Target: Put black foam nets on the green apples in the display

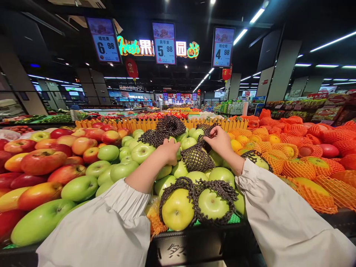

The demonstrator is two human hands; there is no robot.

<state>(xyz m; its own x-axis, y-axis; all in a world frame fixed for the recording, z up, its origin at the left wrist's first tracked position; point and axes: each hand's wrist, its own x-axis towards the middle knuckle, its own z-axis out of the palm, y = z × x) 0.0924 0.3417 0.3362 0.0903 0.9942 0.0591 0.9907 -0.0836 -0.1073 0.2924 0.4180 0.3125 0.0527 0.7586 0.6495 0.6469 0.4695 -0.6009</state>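
My left hand (170, 151) reaches into the heap of green apples, its fingers curled down over a green apple (173, 139) that shows only in part. To its right, my right hand (220, 141) pinches the edge of a black foam net (204, 141) between thumb and fingers. Just below lies a green apple in a black net sleeve (196, 158). Loose black nets (170, 126) are piled on the apples behind my left hand. At the front edge, a yellow-green apple (178, 210) and a green apple (213, 204) sit in black nets.
Red and yellow apples (43, 161) fill the left side of the display. Oranges in orange nets (299, 169) and fruit in red nets (319, 129) lie at right. A low yellow picket fence (139, 125) runs behind. Price screens (164, 43) hang overhead.
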